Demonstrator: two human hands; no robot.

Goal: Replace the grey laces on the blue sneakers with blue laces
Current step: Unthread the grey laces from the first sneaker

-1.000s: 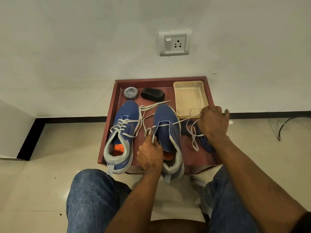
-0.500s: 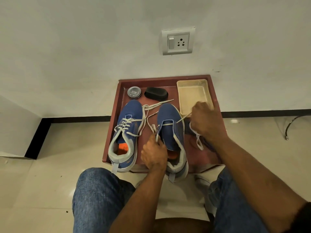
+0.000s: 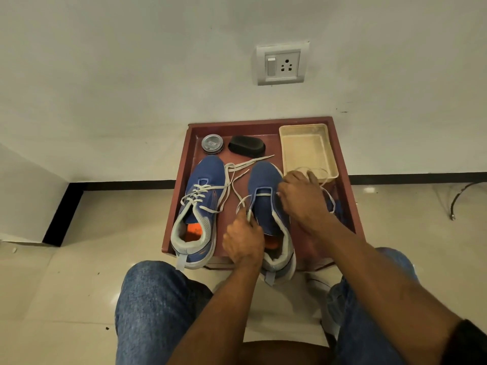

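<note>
Two blue sneakers stand side by side on a low red-brown tray table (image 3: 179, 196). The left sneaker (image 3: 199, 196) still carries its grey lace (image 3: 200, 198), loosened. The right sneaker (image 3: 263, 185) has only one grey lace bar across its lowest eyelets. My left hand (image 3: 243, 239) pinches one end of that grey lace (image 3: 243, 202) at the shoe's left side. My right hand (image 3: 303, 198) grips the other end at the shoe's right side, with a loop trailing toward the cream tray. A bit of the blue laces (image 3: 340, 209) shows behind my right wrist.
At the back of the table sit a round polish tin (image 3: 212, 144), a black shoe brush (image 3: 246, 146) and a cream plastic tray (image 3: 307, 151). A wall socket (image 3: 282, 65) is above. My jeans-clad knees flank the table's front edge; a cable lies on the floor at right.
My right hand has come down and left from above the table's right side to the right sneaker's edge, drawing the grey lace loop in with it. My left hand has stayed put.
</note>
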